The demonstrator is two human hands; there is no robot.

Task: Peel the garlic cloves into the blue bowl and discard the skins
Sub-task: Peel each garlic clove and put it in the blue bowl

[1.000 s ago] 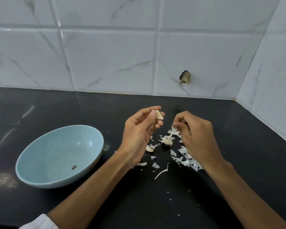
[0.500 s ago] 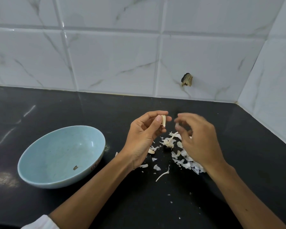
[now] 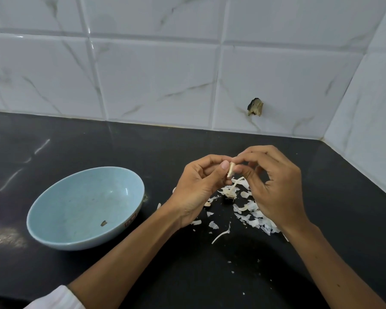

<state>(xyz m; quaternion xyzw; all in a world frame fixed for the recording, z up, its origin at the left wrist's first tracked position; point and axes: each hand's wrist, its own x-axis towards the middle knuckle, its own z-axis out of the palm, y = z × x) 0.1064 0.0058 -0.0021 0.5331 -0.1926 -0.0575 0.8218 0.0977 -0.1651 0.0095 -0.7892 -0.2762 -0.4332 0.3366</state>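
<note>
Right hand (image 3: 274, 188) has closed in since a moment ago: its curled fingertips now pinch the pale tapered garlic clove (image 3: 231, 170) that the left hand (image 3: 198, 190) grips, above papery white skins (image 3: 252, 211) strewn on glossy black counter (image 3: 98, 143); smooth blue bowl (image 3: 76, 208) sits left, marbled white tiles (image 3: 156, 81) behind

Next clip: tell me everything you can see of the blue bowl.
The blue bowl is a round, shallow, pale blue dish, glossy and faintly speckled inside; it looks like ceramic or hard plastic. It stands upright on the black counter, to the left of the left hand. A red-edged label shows on its outer wall. Inside lies only one small brown scrap. Only the counter touches it: the left hand and right hand pinch a garlic clove apart from it.
</note>
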